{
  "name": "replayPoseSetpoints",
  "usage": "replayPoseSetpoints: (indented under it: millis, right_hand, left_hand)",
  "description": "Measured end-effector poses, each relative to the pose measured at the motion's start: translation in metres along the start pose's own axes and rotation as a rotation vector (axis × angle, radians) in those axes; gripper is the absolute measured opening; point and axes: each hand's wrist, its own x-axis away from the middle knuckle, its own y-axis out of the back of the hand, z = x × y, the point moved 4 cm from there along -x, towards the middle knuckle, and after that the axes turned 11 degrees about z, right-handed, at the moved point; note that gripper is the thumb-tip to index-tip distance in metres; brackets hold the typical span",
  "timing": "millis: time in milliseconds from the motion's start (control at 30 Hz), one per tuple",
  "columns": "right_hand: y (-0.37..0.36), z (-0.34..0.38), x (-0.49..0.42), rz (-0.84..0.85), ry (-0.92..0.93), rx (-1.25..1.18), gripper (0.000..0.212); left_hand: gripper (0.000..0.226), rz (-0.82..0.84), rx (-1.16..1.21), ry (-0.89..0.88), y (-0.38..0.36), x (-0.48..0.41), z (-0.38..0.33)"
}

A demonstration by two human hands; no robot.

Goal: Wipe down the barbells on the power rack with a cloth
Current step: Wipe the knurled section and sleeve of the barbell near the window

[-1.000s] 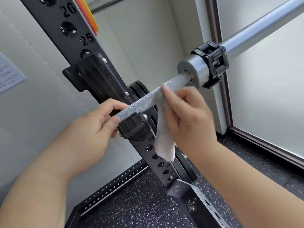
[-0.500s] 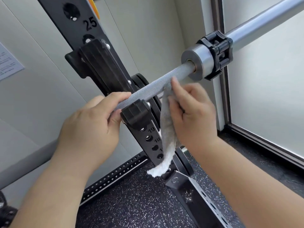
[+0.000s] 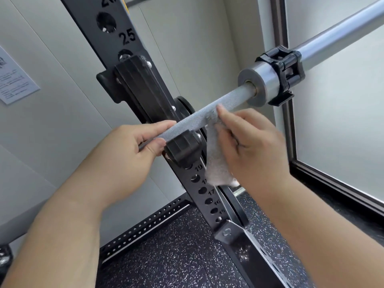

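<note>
Resting across a black hook [image 3: 182,148] on the power rack upright [image 3: 145,96], with the barbell [image 3: 207,115] running from lower left up toward the top right corner of the view. Knurled grey along the shaft, smooth and shiny past the steel collar [image 3: 259,80] and the black clamp [image 3: 284,73] just beside it. Gripping the shaft just left of the hook with the left hand [image 3: 133,150], fingers curled over the top and thumb underneath. Pressing a pale grey cloth [image 3: 216,152] against the knurling just right of the hook with the right hand [image 3: 251,148], fingers bent and closed on the fabric, one fingertip on the bar. Hanging down from the bar in front of the upright, the rest of the cloth, its lower end near the hole numbered 19. Behind the upright, partly hidden, a dark weight plate [image 3: 182,104]. Below, speckled black flooring [image 3: 176,256]. On the wall at the left edge, a printed notice [image 3: 14,80], too small to read.
</note>
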Motion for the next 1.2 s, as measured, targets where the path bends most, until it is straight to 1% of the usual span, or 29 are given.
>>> replayPoseSetpoints:
  millis: [100, 167, 267, 300, 333, 433, 500, 567, 667, 733, 833, 867, 967, 1000, 1033, 1133, 1200]
  right_hand:
    - [0.016, -0.015, -0.011, -0.094, -0.105, 0.033, 0.026]
    - [0.009, -0.003, -0.011, -0.053, -0.080, 0.036, 0.027]
    - [-0.011, 0.021, 0.001, 0.087, 0.031, 0.049, 0.028]
    - [-0.010, 0.021, 0.001, 0.089, 0.042, 0.050, 0.028]
    - [-0.006, 0.016, -0.002, 0.053, 0.027, 0.045, 0.026]
    - [0.014, -0.008, -0.014, -0.116, -0.096, 0.065, 0.026]
    - [0.017, -0.011, -0.017, -0.175, -0.138, 0.061, 0.025]
    - [0.005, 0.001, -0.011, -0.141, -0.121, 0.022, 0.022]
    - [-0.012, 0.022, 0.001, 0.019, -0.027, -0.020, 0.023]
    - [-0.003, 0.013, -0.003, 0.000, -0.039, 0.007, 0.022]
    - [0.013, -0.006, -0.015, -0.119, -0.161, 0.032, 0.022]
    - [0.011, -0.002, -0.014, -0.106, -0.164, 0.033, 0.023]
    - [-0.009, 0.019, -0.001, 0.046, -0.032, -0.008, 0.022]
    - [-0.009, 0.020, 0.000, 0.061, -0.010, -0.022, 0.021]
    - [-0.005, 0.015, -0.002, 0.040, -0.025, -0.030, 0.021]
    - [0.017, -0.011, -0.017, -0.112, -0.160, 0.010, 0.024]
    - [0.019, -0.014, -0.019, -0.153, -0.201, 0.054, 0.026]
  left_hand:
    - [0.044, 0.063, 0.077, 0.005, 0.003, -0.006, 0.008]
    - [0.044, 0.110, 0.120, 0.012, 0.005, -0.009, 0.015]
    - [0.046, 0.163, 0.160, 0.005, 0.006, -0.011, 0.020]
    - [0.046, 0.164, 0.157, -0.001, 0.006, -0.011, 0.020]
    - [0.047, 0.156, 0.147, -0.002, 0.005, -0.011, 0.020]
    - [0.045, 0.082, 0.046, 0.027, 0.001, -0.004, 0.015]
    - [0.041, 0.018, -0.088, 0.060, -0.003, 0.003, 0.009]
    - [0.045, -0.057, -0.204, 0.074, -0.006, 0.009, 0.005]
    - [0.044, -0.170, -0.284, 0.060, -0.009, 0.012, 0.005]
    - [0.046, -0.215, -0.336, 0.046, -0.011, 0.013, 0.004]
    - [0.042, -0.245, -0.367, 0.047, -0.012, 0.013, 0.002]
    - [0.041, -0.255, -0.372, 0.041, -0.013, 0.014, 0.001]
    - [0.045, -0.277, -0.394, 0.024, -0.014, 0.013, 0.001]
    - [0.046, -0.295, -0.417, 0.015, -0.014, 0.014, 0.002]
    - [0.047, -0.327, -0.444, 0.011, -0.015, 0.015, 0.001]
    - [0.053, -0.440, -0.499, 0.007, -0.022, 0.022, 0.000]
    - [0.060, -0.446, -0.525, 0.004, -0.030, 0.024, 0.001]
